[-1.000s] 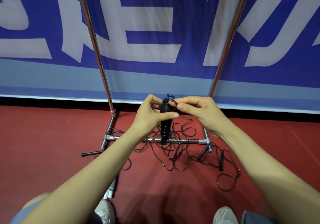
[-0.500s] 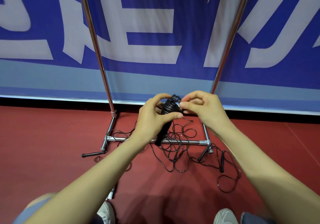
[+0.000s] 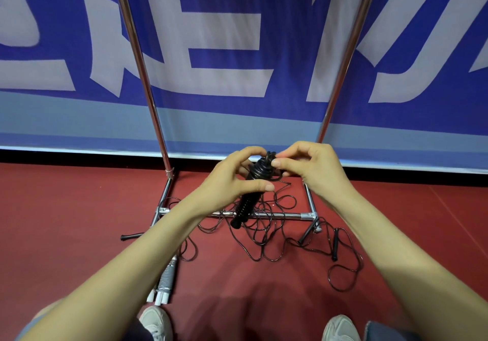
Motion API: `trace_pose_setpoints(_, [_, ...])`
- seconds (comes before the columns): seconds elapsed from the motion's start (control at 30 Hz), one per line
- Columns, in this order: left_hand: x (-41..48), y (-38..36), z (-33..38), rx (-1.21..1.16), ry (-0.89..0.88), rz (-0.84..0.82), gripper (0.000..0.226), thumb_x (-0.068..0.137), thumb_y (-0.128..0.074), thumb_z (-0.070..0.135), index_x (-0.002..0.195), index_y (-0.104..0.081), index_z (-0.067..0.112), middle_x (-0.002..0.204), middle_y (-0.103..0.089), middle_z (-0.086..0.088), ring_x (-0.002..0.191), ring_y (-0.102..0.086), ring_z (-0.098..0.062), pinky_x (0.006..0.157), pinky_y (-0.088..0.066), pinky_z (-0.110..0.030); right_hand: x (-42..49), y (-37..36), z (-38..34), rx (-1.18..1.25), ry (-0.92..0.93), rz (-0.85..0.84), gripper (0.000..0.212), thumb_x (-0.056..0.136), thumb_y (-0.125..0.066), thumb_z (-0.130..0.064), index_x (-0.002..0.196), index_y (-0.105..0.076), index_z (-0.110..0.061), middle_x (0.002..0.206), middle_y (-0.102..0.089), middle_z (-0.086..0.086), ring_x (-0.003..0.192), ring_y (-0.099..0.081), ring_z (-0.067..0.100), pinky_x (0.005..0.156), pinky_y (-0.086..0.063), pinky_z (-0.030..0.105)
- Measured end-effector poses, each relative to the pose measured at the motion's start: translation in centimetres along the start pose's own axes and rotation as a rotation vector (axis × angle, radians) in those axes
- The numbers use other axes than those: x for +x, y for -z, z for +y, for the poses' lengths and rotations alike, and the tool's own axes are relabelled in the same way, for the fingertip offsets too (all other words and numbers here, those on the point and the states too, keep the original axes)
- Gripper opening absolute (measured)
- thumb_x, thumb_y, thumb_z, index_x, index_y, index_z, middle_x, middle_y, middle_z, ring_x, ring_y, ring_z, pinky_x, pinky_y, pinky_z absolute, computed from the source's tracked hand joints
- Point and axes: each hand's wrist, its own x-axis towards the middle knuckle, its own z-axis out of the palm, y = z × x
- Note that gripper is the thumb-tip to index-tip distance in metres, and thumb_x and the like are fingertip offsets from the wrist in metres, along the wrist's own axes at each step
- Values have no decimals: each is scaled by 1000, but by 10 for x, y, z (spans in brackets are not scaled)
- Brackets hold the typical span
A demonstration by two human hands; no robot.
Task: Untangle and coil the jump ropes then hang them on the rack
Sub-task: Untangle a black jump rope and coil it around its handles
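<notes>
Jump rope bundle [image 3: 249, 200], wound tight and tilted, gripped round the middle in curled left hand [image 3: 232, 182], above rack [image 3: 280, 216] base bar. Top loops pinched by right hand [image 3: 311, 169] fingertips. Below, sprawled on red floor [image 3: 79, 221]: tangled ropes [image 3: 266, 237].

Far: banner [image 3: 237, 50], deep blue with large pale lavender-white lettering and a light blue band along its lower edge. Underfoot: floor [image 3: 66, 221], plain dark red. Centre: rack [image 3: 142, 76], polished silver; wound jump rope [image 3: 249, 203] and loose jump ropes [image 3: 266, 235], both black. Near edge: shoes [image 3: 155, 322], off-white.
</notes>
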Motion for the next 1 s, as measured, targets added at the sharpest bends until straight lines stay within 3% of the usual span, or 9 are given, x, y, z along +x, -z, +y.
trace_pose_setpoints(0.13, [1,2,-2,-30,-3,-40,47,75,-80,25,114,-55,35,90,-57,12,85,-53,-7,80,-41,-7,-1,-2,-1,-136,65,33,13,76,-80,-12,74,-70,-19,71,-72,-5,67,-67,7,68,-52,16])
trace_pose_setpoints(0.2, [0,0,-2,-49,5,-39,47,76,-79,23,117,-56,30,91,-60,4,82,-54,-9,78,-44,-11,-2,-5,-3,-274,103,71,12,78,-79,-15,74,-69,-22,73,-70,-9,67,-66,7,65,-49,12])
trace_pose_setpoints(0.27, [0,-2,-2,-61,9,-33,49,77,-79,21,119,-55,25,91,-61,-1,76,-53,-5,74,-45,-11,-1,-8,-4,-332,113,87,12,79,-78,-16,75,-69,-22,75,-69,-10,70,-66,12,67,-50,17])
trace_pose_setpoints(0.43, [0,-1,-4,5,33,-73,50,79,-77,22,123,-54,26,85,-58,15,74,-54,4,72,-43,-8,-1,-11,0,-504,204,64,3,83,-74,-14,82,-72,-12,79,-62,-5,68,-56,7,65,-40,8])
trace_pose_setpoints(0.53, [0,-2,-10,-22,101,-92,54,80,-76,24,129,-53,25,86,-60,18,87,-58,-7,83,-48,-19,-4,-18,5,-561,224,18,5,86,-70,-13,88,-72,-9,82,-58,-6,66,-50,0,63,-37,5])
trace_pose_setpoints(0.63, [1,-2,-10,-190,126,-63,42,82,-74,17,120,-60,28,89,-64,15,89,-61,-11,90,-52,-34,-2,-17,4,-422,142,16,9,87,-68,-11,89,-69,-20,89,-62,-10,72,-59,5,70,-41,6])
trace_pose_setpoints(0.73, [2,-1,-5,-309,154,-44,39,85,-69,8,120,-60,22,89,-62,2,84,-64,-12,90,-53,-40,2,-7,4,-221,48,-54,25,85,-69,-3,83,-68,-27,91,-71,-6,87,-69,11,85,-50,22])
trace_pose_setpoints(0.9, [3,4,0,-452,198,-85,38,87,-65,11,121,-59,27,112,-59,-25,95,-64,-22,87,-52,-37,3,11,-5,233,-87,-72,21,75,-71,9,82,-70,-11,76,-73,-2,75,-68,10,79,-54,19])
trace_pose_setpoints(1.0, [4,10,1,-490,175,-137,38,85,-64,15,118,-53,29,102,-56,-23,95,-61,-27,87,-51,-38,5,17,-6,211,-77,-5,24,72,-74,9,81,-70,-13,75,-73,-4,74,-68,6,75,-52,15])
